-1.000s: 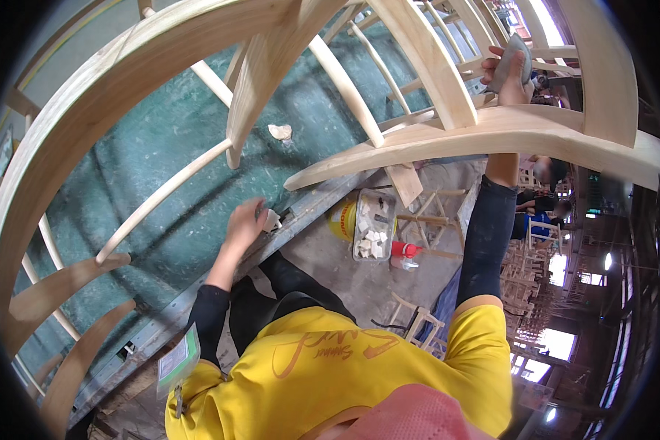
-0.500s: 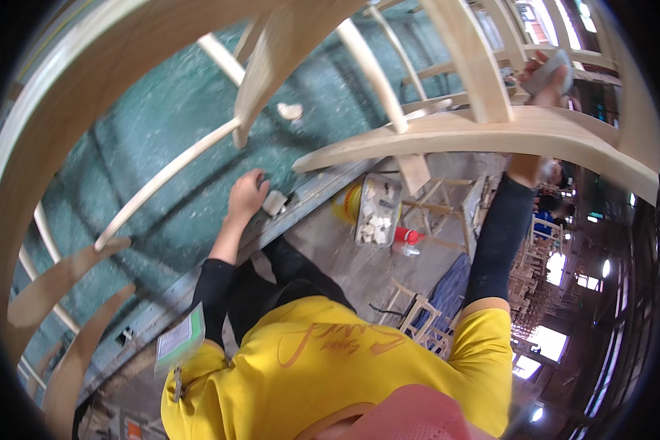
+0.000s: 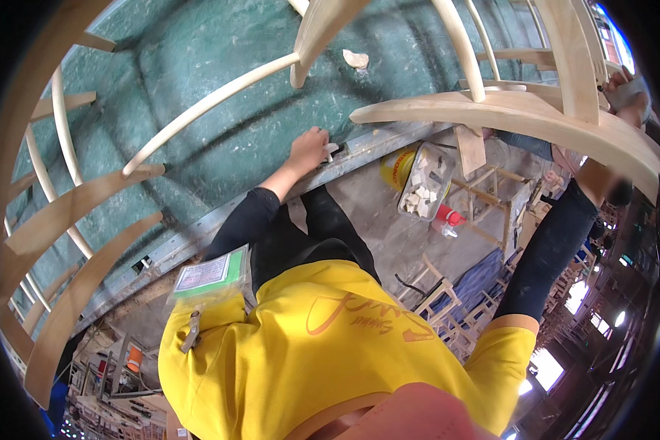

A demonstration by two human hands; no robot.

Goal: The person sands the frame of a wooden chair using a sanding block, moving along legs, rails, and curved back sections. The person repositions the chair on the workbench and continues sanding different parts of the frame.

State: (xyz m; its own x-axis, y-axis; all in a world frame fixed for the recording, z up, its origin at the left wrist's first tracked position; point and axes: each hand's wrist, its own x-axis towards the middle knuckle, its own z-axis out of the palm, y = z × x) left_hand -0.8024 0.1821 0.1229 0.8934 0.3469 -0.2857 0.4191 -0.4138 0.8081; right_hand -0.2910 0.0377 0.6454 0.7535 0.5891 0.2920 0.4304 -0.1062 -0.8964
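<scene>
My left hand [image 3: 308, 152] rests at the near edge of the green work surface [image 3: 220, 147]. Its fingers are curled round a small whitish block [image 3: 331, 149], partly hidden by them. At the far right my right hand [image 3: 629, 101] reaches past a pale curved wooden rail [image 3: 506, 117] and grips a grey pad [image 3: 623, 91]. This hand is small and partly cut by the dark rim of the view. The rail belongs to an unfinished wooden furniture frame with round spindles [image 3: 213, 110] and broad curved pieces [image 3: 88, 213].
An off-white scrap [image 3: 356, 60] lies on the green surface. Below its metal edge [image 3: 367, 152] stand a clear bin [image 3: 422, 191] of wood offcuts, a yellow bucket [image 3: 396, 167] and a red-topped bottle [image 3: 447, 218]. Wooden chair frames [image 3: 455, 315] stand on the floor at right.
My left hand has closed on the small whitish block that lay beside it. My right hand, with the grey pad, is farther right in view. The whole view has shifted.
</scene>
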